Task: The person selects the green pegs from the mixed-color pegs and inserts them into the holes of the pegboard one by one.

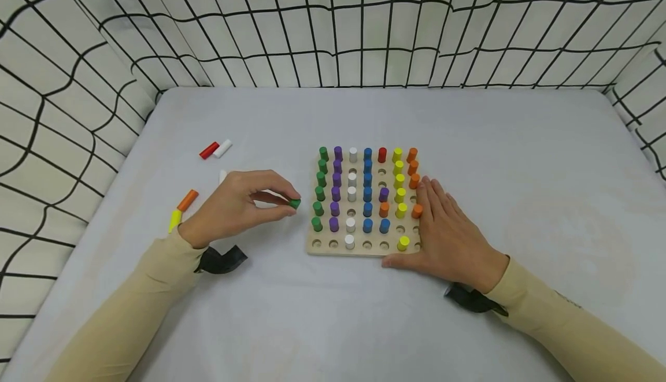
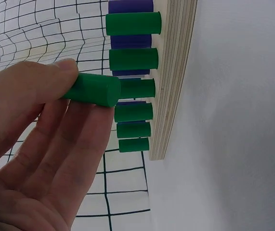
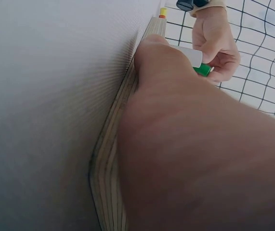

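My left hand (image 1: 244,206) pinches a green peg (image 2: 94,89) between thumb and fingertips, just left of a wooden pegboard (image 1: 324,249). Its free end points toward the board in the left wrist view. Flat along the board's right edge lies my right hand (image 1: 458,243), fingers straight and thumb at the front edge. Pegs stand in columns by colour: green (image 1: 319,193), purple (image 1: 336,194), white (image 1: 351,194), blue (image 1: 367,195), yellow (image 1: 400,195) and orange (image 1: 413,181). A red peg (image 1: 382,155) tops a mixed column. The front-left corner hole (image 1: 317,244) is bare.
Left of the board lie a loose red peg (image 1: 209,150) and white peg (image 1: 222,148), with another white peg (image 1: 222,176) partly behind my left hand. An orange peg (image 1: 188,199) and a yellow peg (image 1: 175,220) lie near my left wrist. A black wire grid (image 1: 333,52) borders the table.
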